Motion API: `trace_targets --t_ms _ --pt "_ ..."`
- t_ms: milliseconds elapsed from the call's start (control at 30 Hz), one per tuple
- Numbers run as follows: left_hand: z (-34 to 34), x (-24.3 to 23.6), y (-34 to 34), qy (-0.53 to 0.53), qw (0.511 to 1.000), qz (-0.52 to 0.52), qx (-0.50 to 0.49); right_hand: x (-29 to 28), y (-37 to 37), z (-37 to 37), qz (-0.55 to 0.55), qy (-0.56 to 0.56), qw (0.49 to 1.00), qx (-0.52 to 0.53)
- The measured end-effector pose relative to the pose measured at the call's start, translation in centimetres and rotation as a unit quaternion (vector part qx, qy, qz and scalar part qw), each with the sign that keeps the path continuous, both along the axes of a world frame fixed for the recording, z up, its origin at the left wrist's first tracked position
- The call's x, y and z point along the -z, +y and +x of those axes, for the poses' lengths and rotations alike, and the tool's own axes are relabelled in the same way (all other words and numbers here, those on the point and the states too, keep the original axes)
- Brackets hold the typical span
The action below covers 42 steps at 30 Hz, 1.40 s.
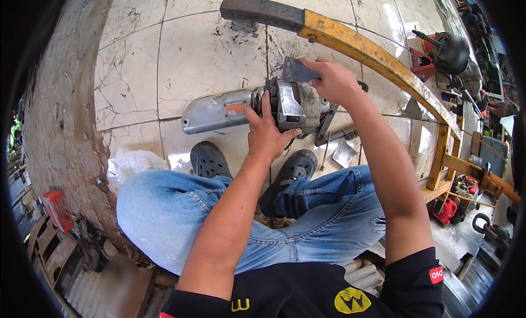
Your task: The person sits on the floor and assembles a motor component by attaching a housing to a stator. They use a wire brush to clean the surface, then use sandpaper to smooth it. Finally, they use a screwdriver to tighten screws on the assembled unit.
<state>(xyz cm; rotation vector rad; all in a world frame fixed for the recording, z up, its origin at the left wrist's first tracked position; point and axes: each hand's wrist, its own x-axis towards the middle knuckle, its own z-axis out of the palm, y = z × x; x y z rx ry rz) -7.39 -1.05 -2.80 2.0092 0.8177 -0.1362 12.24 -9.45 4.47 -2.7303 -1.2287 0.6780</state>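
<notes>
A grey metal machine (291,116) lies on the tiled floor in front of my feet. From its left side runs a long, tapered silver housing (211,114) with an orange label. My left hand (264,136) grips the middle of the machine, fingers reaching over its near side and thumb along its lower edge. Pinched in my right hand (335,82) is a flat, dark metal plate (297,71), held at the machine's upper edge. Whether the plate touches the machine, I cannot tell.
A yellow steel frame (361,43) with a dark end arches behind the machine. Near my right shoe (298,167) lie a long-handled tool (344,135) and a small metal plate (344,153). Red stands (422,65) and crowded equipment line the right. A clear plastic bag (134,163) sits left.
</notes>
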Motion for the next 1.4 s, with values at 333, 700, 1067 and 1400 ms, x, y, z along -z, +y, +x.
trace_targets --t_ms 333,700,1067,1400 --pt "0.1 -0.3 0.0 0.01 1.0 0.01 0.002 0.0 -0.1 -0.2 -0.004 0.0 1.0 0.002" --pt "0.0 -0.2 -0.1 0.0 1.0 0.015 0.0 -0.3 -0.3 -1.3 0.057 -0.024 0.998 0.014" --pt "0.1 -0.4 0.0 -0.003 1.0 -0.004 0.003 1.1 -1.7 -1.6 0.105 -0.06 0.993 0.012" --pt "0.0 0.4 -0.3 -0.009 1.0 0.028 -0.001 0.4 -1.9 -1.6 0.09 -0.056 0.994 0.013"
